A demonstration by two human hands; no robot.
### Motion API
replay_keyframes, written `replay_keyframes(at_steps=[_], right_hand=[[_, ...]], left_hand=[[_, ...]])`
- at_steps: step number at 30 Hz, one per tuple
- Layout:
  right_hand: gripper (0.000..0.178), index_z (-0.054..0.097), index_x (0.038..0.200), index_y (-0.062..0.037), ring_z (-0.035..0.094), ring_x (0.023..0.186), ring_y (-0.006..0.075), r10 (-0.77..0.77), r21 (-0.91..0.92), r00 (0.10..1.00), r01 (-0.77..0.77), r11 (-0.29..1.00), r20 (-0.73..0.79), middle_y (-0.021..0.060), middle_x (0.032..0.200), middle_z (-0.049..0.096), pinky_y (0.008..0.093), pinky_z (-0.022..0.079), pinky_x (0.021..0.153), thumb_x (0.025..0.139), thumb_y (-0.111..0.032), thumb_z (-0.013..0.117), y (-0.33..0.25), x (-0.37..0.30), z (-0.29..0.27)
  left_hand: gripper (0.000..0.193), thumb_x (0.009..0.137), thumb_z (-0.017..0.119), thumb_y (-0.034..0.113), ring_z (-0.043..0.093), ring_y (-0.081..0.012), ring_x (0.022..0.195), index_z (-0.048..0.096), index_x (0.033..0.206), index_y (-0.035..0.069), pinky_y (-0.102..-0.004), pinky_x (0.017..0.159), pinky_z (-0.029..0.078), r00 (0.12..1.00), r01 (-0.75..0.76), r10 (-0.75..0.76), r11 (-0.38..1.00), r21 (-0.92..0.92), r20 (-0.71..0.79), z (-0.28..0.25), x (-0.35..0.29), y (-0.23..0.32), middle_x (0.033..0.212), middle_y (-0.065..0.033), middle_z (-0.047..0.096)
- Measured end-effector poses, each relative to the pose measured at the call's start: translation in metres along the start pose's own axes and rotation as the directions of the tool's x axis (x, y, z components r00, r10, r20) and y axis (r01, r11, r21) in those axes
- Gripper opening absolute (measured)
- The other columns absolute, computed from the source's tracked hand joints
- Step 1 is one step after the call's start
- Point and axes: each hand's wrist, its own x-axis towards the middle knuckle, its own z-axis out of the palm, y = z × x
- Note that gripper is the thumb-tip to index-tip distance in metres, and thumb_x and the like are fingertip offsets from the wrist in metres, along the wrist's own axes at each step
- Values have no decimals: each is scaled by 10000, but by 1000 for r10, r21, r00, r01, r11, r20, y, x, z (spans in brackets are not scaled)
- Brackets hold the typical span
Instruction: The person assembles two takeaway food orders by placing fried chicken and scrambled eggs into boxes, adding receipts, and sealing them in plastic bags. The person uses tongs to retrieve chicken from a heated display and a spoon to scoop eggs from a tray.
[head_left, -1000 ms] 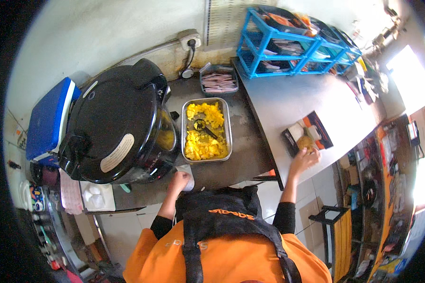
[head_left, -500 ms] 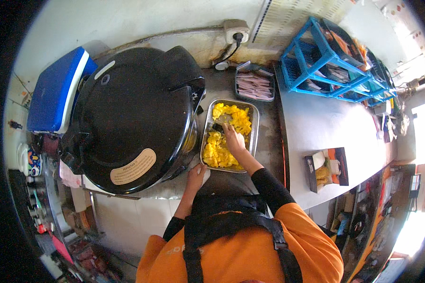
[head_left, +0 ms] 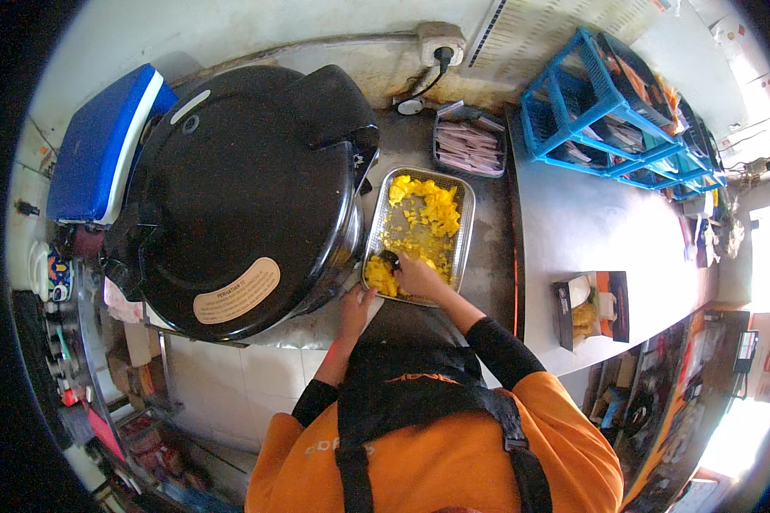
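Head view: grasping with the right hand (head_left: pixel 417 275) a black serving spoon (head_left: pixel 391 258), mostly hidden, and holding its dark end among loose yellow, scrambled-egg-like pieces (head_left: pixel 434 212). Containing these in a rectangular silvery metal tray (head_left: pixel 469 227), lying near the front edge of a dark grey bench (head_left: pixel 493 224), just right of a large, round, glossy black lidded appliance (head_left: pixel 239 197). Resting the left hand (head_left: pixel 353 309) at the tray's front-left corner, beside a partly hidden white scrap (head_left: pixel 375 308); unable to tell whether gripping either. Showing toward the bench's back-right corner a greyish plastic container (head_left: pixel 466 171) of flat pinkish packets (head_left: pixel 468 144). Carrying on the adjoining pale metal table (head_left: pixel 565 218), near its front edge, an open black-and-orange cardboard box (head_left: pixel 565 316).
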Motion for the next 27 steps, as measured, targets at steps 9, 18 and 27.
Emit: replay_keyframes(at_steps=[9, 18, 27], right_hand=[[388, 488, 1231, -63, 497, 488, 170, 152, 554, 979, -203, 807, 137, 79, 690, 573, 328, 392, 432, 870, -191, 543, 51, 0, -22], [457, 358, 1306, -65, 656, 757, 362, -127, -372, 987, 83, 924, -97, 226, 814, 650, 485, 518, 605, 867, -151, 450, -20, -62, 15], [450, 402, 1285, -25, 648, 761, 369, -87, -163, 978, 119, 979, 190, 237, 849, 650, 460, 509, 645, 867, -172, 484, 16, -51, 3]], left_hand=[[513, 771, 712, 378, 636, -356, 913, 619, 1051, -42, -390, 807, 474, 1000, 11, -10, 990, 143, -11, -8, 3, 3, 962, -237, 650], [508, 738, 760, 316, 633, -272, 963, 603, 1106, 3, -368, 844, 469, 993, -71, 92, 966, 248, -73, -1, -9, 11, 1016, -150, 667], [640, 675, 775, 401, 590, -366, 1008, 559, 1099, -27, -415, 845, 448, 969, -239, 247, 952, 193, -20, 7, -7, 2, 1028, -218, 631]])
